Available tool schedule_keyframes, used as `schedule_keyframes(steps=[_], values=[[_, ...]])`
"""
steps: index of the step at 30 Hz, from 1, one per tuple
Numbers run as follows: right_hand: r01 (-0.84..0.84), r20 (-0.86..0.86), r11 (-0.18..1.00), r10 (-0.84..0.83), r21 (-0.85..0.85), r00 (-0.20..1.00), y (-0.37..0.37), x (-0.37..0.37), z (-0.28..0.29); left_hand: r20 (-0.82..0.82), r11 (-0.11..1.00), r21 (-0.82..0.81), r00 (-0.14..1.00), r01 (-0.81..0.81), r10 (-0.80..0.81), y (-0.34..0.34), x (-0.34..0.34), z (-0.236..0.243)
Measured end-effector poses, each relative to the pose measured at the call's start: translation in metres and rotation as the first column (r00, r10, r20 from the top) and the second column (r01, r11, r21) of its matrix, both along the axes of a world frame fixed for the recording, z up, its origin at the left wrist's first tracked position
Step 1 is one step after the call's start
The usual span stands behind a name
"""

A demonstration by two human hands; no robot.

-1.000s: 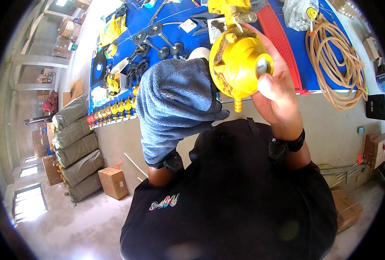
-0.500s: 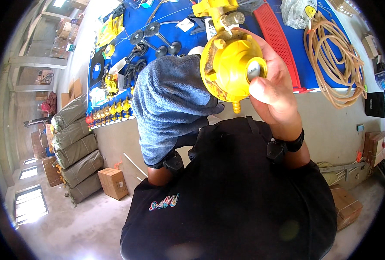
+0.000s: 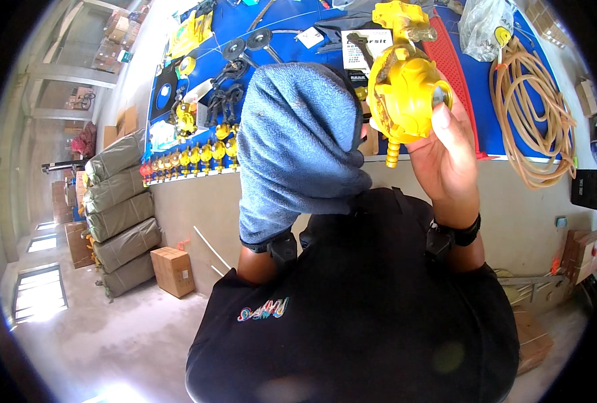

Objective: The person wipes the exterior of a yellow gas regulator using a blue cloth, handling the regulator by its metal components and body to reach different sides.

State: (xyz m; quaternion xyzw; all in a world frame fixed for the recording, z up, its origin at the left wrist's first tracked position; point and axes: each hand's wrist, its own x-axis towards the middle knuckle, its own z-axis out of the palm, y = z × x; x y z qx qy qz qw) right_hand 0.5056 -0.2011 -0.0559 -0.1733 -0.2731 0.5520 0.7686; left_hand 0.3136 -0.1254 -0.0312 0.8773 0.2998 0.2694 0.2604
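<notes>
The right hand point(image 3: 448, 161) is closed around a yellow, round-bodied metal regulator point(image 3: 406, 97) with a ribbed spout pointing down, thumb pressed near the rim of its grey round port point(image 3: 441, 95), fingers curled behind the casing. The regulator is held up in the air in front of the blue-topped desk point(image 3: 490, 131), resting on nothing.

Over the last half second it has shifted to the right and swung round; the port, which faced the camera more squarely, is now seen more edge-on. The fluffy blue-grey terry cloth point(image 3: 298, 141) has opened out beside it, and a narrow gap shows between the two. The change appears to leave the casing's left side facing the cloth — the grip itself looks just as firm.

The left hand is under the cloth, so I cannot tell how far its fingers are open. Small yellow round regulators point(image 3: 206, 156) line the desk's near edge.
</notes>
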Motion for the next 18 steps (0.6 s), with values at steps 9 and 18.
schedule_keyframes(steps=[9,18], values=[[0.051,0.218,0.997,-0.037,-0.060,0.975,0.001,-0.004,0.001,0.086,0.965,-0.212,0.980,-0.158,0.179,-0.007,-0.013,-0.028],[0.010,-0.015,1.000,-0.010,0.007,1.000,0.004,-0.015,0.004,-0.206,0.588,-0.681,0.885,-0.437,0.418,-0.016,-0.068,-0.096]])
